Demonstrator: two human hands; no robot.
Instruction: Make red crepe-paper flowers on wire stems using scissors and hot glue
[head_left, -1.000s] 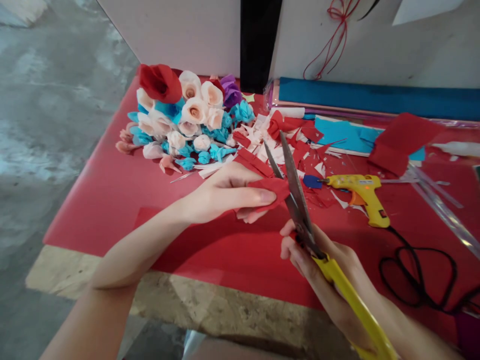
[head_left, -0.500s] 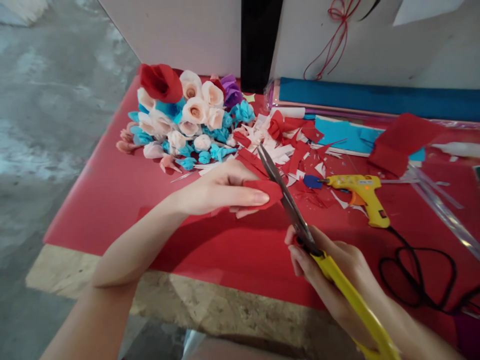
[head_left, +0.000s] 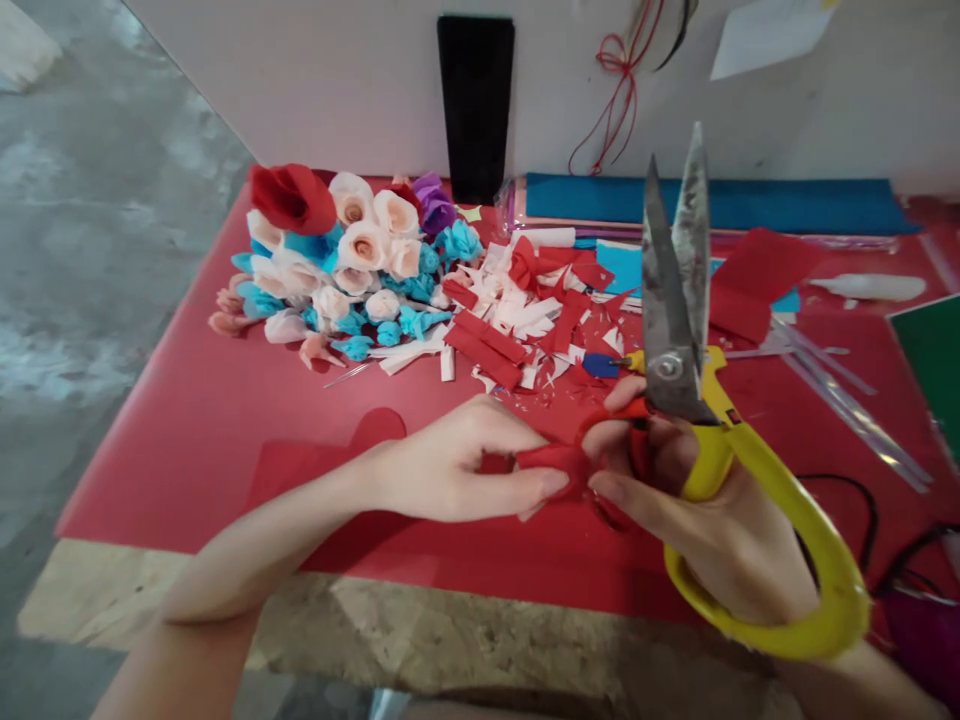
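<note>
The left hand (head_left: 465,465) has its thumb and fingers clamped on a small, soft red paper piece (head_left: 551,458), held above the table's near side, between the hands. The right hand (head_left: 739,535) is closed around a pair of yellow-handled metal scissors (head_left: 670,365), its 2 blades parted in a narrow V and pointing away from the person. The right thumb and fingertips sit at the paper's right edge; whether they pinch it cannot be told. Beyond the left wrist, a round-ended flat red paper shape (head_left: 381,424) lies on the smooth red tabletop (head_left: 172,420). Past the hands spreads a heap of red and white paper scraps (head_left: 525,315), with a yellow glue gun (head_left: 636,361) mostly hidden behind the scissors. Left of the heap lies a cluster of white, blue, pink, purple and red paper flowers (head_left: 364,250). Farther right lies a white plastic bottle (head_left: 877,287).
</note>
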